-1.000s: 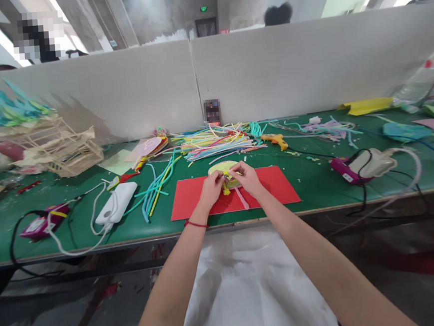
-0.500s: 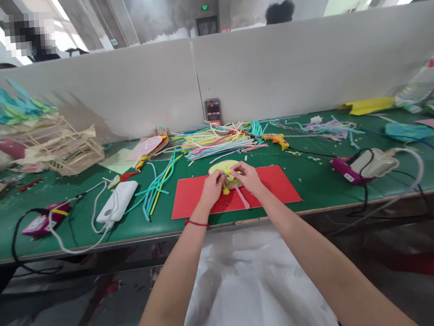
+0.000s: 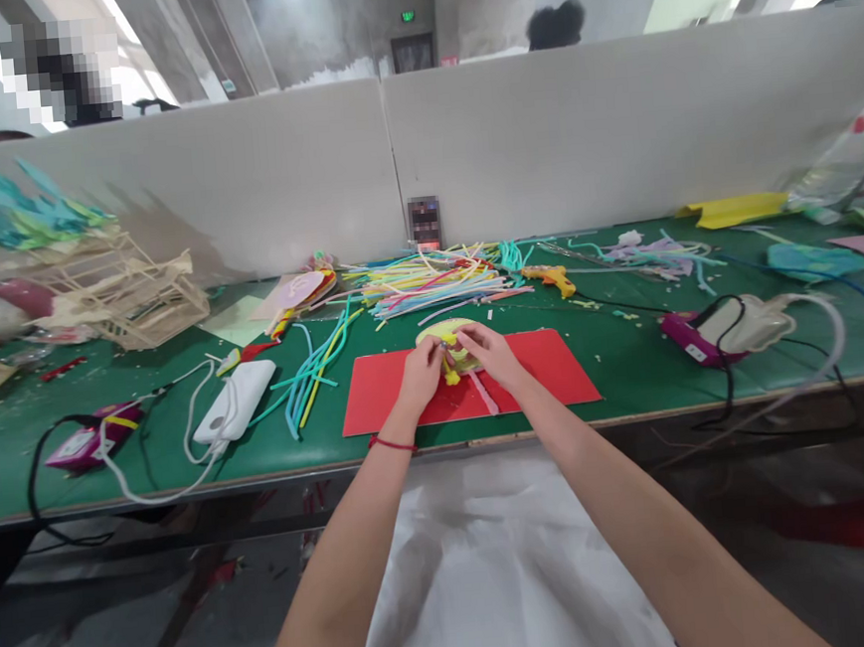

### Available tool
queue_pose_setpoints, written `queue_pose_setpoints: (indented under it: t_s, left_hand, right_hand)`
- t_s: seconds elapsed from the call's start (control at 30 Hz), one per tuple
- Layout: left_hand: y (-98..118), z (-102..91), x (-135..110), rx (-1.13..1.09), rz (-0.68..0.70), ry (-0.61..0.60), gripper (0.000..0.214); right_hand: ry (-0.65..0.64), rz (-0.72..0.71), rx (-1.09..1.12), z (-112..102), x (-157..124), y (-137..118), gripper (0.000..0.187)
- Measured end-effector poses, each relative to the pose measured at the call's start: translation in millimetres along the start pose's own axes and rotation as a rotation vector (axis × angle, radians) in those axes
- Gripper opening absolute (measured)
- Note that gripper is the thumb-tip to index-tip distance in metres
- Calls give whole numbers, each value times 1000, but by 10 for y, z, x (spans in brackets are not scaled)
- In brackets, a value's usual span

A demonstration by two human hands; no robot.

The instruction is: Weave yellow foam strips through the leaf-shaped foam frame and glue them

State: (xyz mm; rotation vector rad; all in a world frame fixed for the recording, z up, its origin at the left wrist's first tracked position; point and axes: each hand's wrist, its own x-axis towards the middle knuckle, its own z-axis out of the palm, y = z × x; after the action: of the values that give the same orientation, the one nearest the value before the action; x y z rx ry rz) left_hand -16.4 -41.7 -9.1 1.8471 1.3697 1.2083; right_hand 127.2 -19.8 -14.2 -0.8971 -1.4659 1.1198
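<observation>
My left hand (image 3: 421,366) and my right hand (image 3: 488,349) meet over a red sheet (image 3: 556,374) at the table's front edge. Between the fingertips of both hands is a small bent yellow strip (image 3: 452,376), its lower end hanging below my left fingers. Behind it lies a pale yellow round piece (image 3: 443,327), partly covered by the hands. A pink strip (image 3: 485,395) sticks out from under the round piece toward me. What exactly the fingertips press is too small to make out.
Many coloured strips (image 3: 436,288) are heaped behind the sheet, beside an orange-yellow glue gun (image 3: 550,278). Blue and yellow strips (image 3: 320,367), a white power bank (image 3: 235,403) and cables lie left. A purple box (image 3: 692,341) stands right. A grey partition (image 3: 574,133) closes the back.
Both hands stay over the red sheet. The fingers have shifted slightly, and more of the yellow strip shows between them.
</observation>
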Motion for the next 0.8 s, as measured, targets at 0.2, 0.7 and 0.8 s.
queue_pose_setpoints:
  t_s: [0.2,0.7,0.8]
  left_hand:
    - [25,-6,-1,-20,-30,13,16]
    - [-53,30,2,73,6,-34,16]
    - [-61,36,4,109,19,-24,14]
  right_hand:
    - [-26,-20,-67,-20,12,52,35]
    - [-28,-96,-153,-60,-7,29,22]
    - [-29,-101,-178,-69,-5,17,23]
